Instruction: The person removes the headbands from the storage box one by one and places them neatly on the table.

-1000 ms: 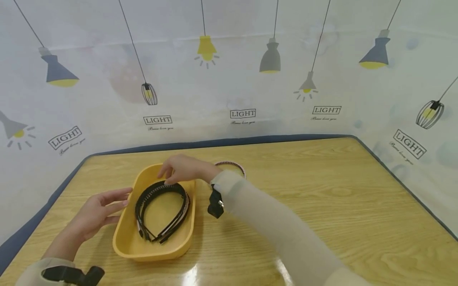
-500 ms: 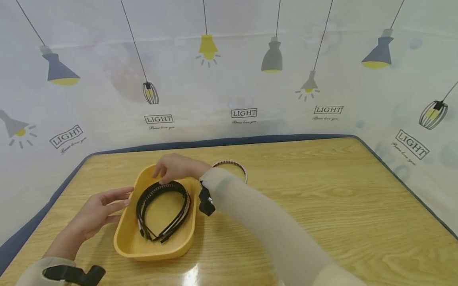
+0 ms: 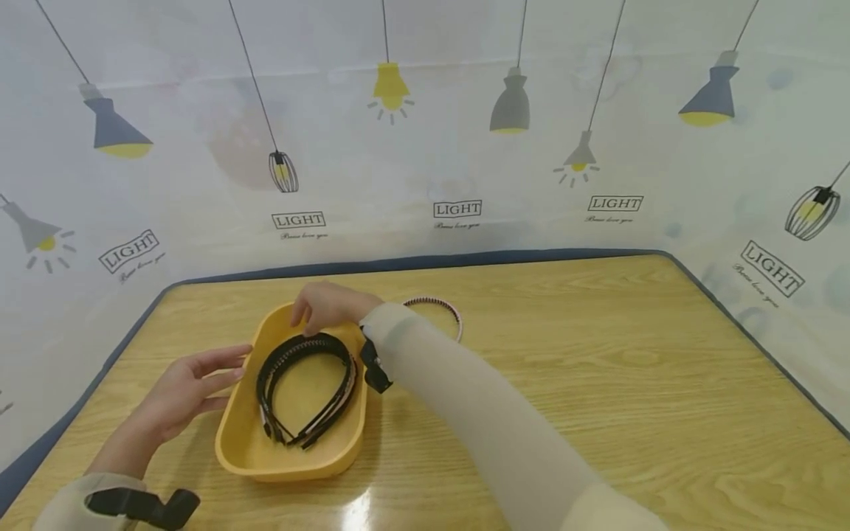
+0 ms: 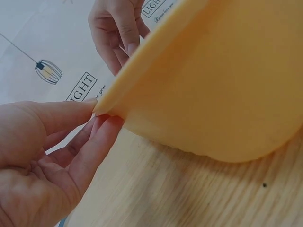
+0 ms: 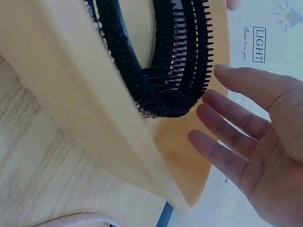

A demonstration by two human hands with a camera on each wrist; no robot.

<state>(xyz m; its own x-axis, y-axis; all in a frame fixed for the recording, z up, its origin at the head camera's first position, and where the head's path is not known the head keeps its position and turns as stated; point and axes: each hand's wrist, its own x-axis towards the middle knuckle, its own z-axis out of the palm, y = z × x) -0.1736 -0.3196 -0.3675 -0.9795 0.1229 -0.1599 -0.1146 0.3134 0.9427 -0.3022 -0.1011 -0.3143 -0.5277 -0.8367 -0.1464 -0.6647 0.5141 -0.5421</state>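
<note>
Several mostly black headbands (image 3: 312,345) lie nested together inside a yellow plastic tub (image 3: 288,472). One band shows comb teeth, and another has sparkly stones, in the right wrist view. My left hand (image 3: 182,394) pinches the tub's left rim between thumb and fingers, clearest in the left wrist view. My right hand (image 3: 328,304) hangs over the tub's far end. Its fingers (image 5: 227,151) are loosely bent and spread, with the thumb and index fingertips right at the toothed edge of the headbands and nothing gripped.
A pale headband with dark stripes (image 3: 434,302) lies on the wooden table (image 3: 598,369) behind my right forearm. A printed cloth backdrop (image 3: 425,147) with lamp pictures rises past the table's dark blue edge (image 3: 531,256).
My right wrist and forearm have shifted left toward the tub, its fingers staying by the headbands. The left hand stays on the rim. The head view has drifted slightly.
</note>
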